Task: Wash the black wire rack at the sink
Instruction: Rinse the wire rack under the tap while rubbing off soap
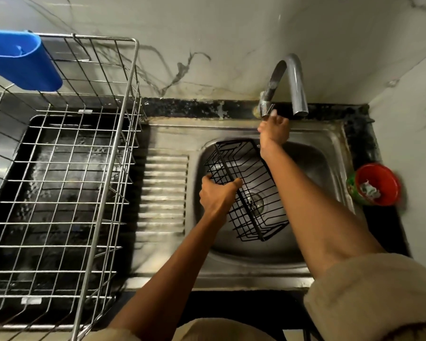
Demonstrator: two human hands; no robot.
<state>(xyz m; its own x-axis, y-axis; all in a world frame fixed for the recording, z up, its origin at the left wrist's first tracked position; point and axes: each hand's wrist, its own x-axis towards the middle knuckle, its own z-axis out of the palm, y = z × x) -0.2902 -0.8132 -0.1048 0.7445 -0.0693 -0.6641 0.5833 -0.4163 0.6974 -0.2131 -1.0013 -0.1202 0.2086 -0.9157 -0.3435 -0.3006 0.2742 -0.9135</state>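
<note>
Here, the black wire rack [246, 190] sits tilted inside the stainless steel sink basin [312, 158], over the drain strainer [255, 201]. Left hand [218, 195] grips the rack's near-left top rim, thumb over the wire edge, fingers curled beneath. Right hand [274, 130] reaches beyond the rack to the chrome gooseneck faucet [294, 82]; fingertips touch the faucet lever [267, 110] at its base. Whether those fingers are closed round the lever or merely pressing it cannot be told. No water visible at the spout. Left of the left hand: the ribbed drainboard [162, 193], then a large silver wire dish rack [67, 168] with a blue plastic holder [22, 60] hooked on its far rim. Right of the right forearm, on the dark counter: a red bowl [376, 184] holding a crumpled scrap.
</note>
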